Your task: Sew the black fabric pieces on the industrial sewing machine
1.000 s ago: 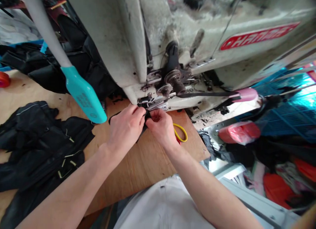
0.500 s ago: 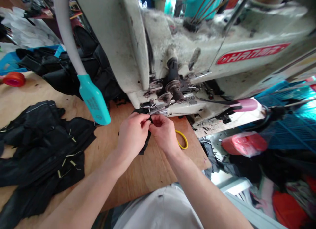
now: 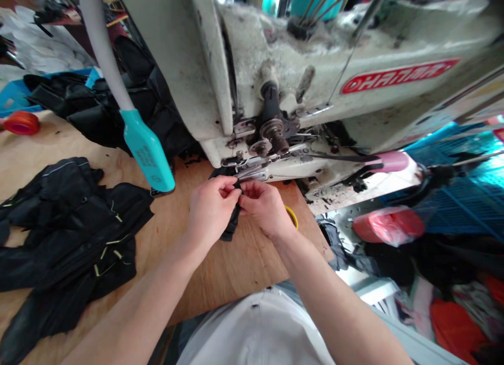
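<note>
Both hands pinch a piece of black fabric (image 3: 229, 229) right in front of the sewing machine (image 3: 252, 92). My left hand (image 3: 212, 205) is closed, thumb and forefinger together on the fabric's upper edge. Opposite it, my right hand (image 3: 263, 206) is closed too, fingertips almost meeting the left ones. Part of the fabric reaches back beneath the machine's metal guide (image 3: 254, 171), and a narrow part hangs toward me over the wooden table (image 3: 205, 281). My fingers hide the edge they grip. Beside my right wrist lies a yellow ring (image 3: 292, 217), partly covered.
A lamp with a turquoise head (image 3: 148, 155) hangs left of my hands. Black garments (image 3: 74, 218) with yellow trim spread over the table's left side, with more black fabric (image 3: 94, 110) behind. An orange tape roll (image 3: 21, 123) lies far left. A red bag (image 3: 388, 226) sits right, below table height.
The view has shifted slightly. My right hand has turned a little and now covers more of the yellow ring. Both hands keep their pinch on the black fabric.
</note>
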The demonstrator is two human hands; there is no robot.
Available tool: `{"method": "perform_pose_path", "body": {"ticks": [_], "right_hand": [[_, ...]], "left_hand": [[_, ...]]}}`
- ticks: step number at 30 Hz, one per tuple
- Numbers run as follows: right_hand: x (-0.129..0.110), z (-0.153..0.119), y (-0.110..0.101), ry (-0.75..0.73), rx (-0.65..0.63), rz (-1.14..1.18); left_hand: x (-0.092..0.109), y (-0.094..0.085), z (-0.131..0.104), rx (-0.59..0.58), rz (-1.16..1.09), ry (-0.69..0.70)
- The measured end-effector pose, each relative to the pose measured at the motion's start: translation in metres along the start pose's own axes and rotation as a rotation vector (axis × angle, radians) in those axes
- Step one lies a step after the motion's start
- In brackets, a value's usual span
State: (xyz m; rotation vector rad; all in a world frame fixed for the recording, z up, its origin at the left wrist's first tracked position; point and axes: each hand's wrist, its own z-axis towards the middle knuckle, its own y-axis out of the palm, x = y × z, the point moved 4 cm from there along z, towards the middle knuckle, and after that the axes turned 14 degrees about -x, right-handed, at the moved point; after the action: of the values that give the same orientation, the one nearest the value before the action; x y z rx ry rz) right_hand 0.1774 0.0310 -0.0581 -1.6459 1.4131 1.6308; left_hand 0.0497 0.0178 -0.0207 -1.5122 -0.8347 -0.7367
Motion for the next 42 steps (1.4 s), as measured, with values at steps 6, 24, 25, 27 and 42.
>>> {"method": "perform_pose_path", "body": {"ticks": [6,24,25,27,42], "right_hand": [[-0.01,0.006,-0.005,0.067,-0.041,0.118],[-0.002,-0.002,0.009,0.004,0.143,-0.147],[-0.001,-0.003,0.01,-0.024,0.153,-0.182],[0.002,-0.003,0.012,-0.061,0.173,-0.223],[0.006,0.006,0.01,0.052,0.122,0.231]], "left_hand": [[-0.005,0.007,-0.008,0.022,-0.277,0.007],[-0.038,-0.054,-0.022,0.151,0.284,0.007],[-0.038,-0.054,-0.021,0.141,0.245,0.012],[-0.039,-0.054,-0.019,0.136,0.182,0.044],[-0.048,-0.031,-0.035,0.227,-0.238,0.125]]}}
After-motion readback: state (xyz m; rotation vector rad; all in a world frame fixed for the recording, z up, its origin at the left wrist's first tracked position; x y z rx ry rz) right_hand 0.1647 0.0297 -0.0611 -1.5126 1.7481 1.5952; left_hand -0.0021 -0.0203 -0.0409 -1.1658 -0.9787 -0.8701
